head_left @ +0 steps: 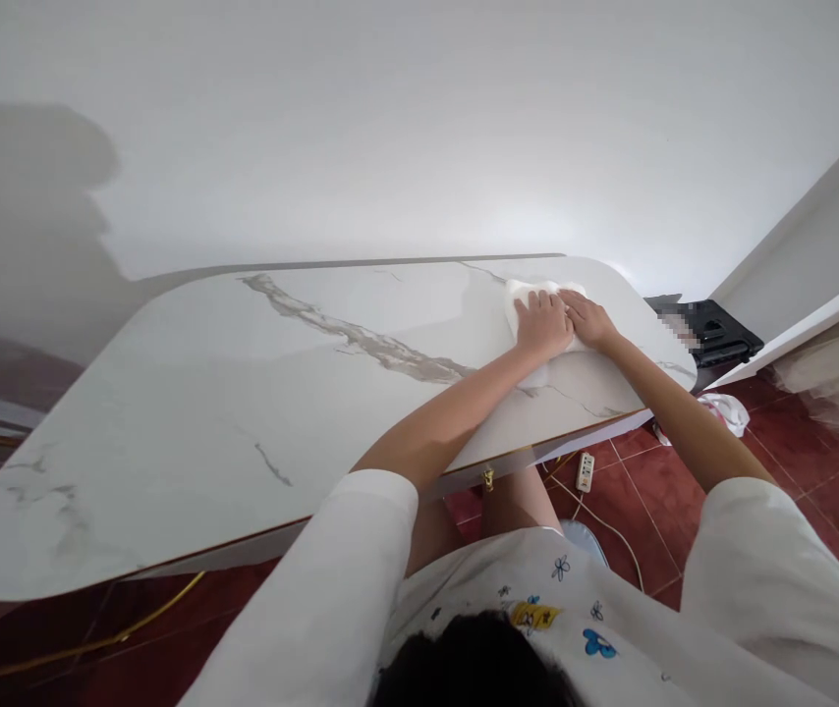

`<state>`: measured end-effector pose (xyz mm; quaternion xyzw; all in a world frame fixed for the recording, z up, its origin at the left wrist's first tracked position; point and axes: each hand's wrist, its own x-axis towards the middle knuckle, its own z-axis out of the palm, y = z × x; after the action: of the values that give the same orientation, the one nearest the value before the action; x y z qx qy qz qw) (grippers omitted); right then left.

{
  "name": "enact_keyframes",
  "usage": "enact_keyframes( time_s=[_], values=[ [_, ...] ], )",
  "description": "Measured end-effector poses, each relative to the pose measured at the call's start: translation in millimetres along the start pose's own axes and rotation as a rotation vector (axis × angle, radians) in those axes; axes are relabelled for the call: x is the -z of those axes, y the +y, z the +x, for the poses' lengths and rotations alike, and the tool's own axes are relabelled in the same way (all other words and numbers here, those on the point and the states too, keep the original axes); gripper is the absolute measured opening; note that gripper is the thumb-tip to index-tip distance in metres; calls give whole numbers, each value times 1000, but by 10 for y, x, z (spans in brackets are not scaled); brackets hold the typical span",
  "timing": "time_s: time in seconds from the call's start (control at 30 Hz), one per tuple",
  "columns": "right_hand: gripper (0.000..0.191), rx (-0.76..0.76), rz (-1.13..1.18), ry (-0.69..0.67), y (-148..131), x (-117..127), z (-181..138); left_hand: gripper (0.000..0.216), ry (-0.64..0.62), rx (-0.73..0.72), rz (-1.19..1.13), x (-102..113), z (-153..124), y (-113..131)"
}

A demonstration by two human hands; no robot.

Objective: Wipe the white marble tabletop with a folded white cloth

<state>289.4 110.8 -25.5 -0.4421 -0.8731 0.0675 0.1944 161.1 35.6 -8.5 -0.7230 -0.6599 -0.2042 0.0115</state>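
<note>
A bunched white cloth [519, 293] lies on the white, marble-patterned tabletop [191, 393], toward its right end. My left hand [543, 324] presses on the cloth from above, its fingers bent over it. Right beside it, my right hand [587, 319] also bears down on the cloth, fingertips close against the left hand. Both palms hide much of the cloth, and a fainter pale patch shows just below the left wrist.
A plain white wall [390, 128] runs along the table's far side. Beyond the right end stands a black plastic stool [721, 334]. Below, on red floor tiles [795, 501], lie a power strip [586, 473] with its cord and a white bundle [729, 412].
</note>
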Motion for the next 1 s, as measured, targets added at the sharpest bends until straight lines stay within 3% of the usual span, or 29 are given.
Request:
enact_keyframes(
  time_s=[0.33, 0.57, 0.8, 1.0],
  values=[
    [53, 3, 12, 3, -86, -304, 807, 42, -14, 37, 15, -11, 525, -639],
    [53, 14, 33, -23, -152, -374, 1207, 40, 21, 78, 64, -40, 797, -895],
    [49, 76, 92, 16, 27, -480, 1477, 41, 12, 90, 89, -77, 1019, -977],
    [50, 73, 111, 32, 301, -440, 1483, 43, 12, 90, 78, -180, 1169, -795]
  ],
)
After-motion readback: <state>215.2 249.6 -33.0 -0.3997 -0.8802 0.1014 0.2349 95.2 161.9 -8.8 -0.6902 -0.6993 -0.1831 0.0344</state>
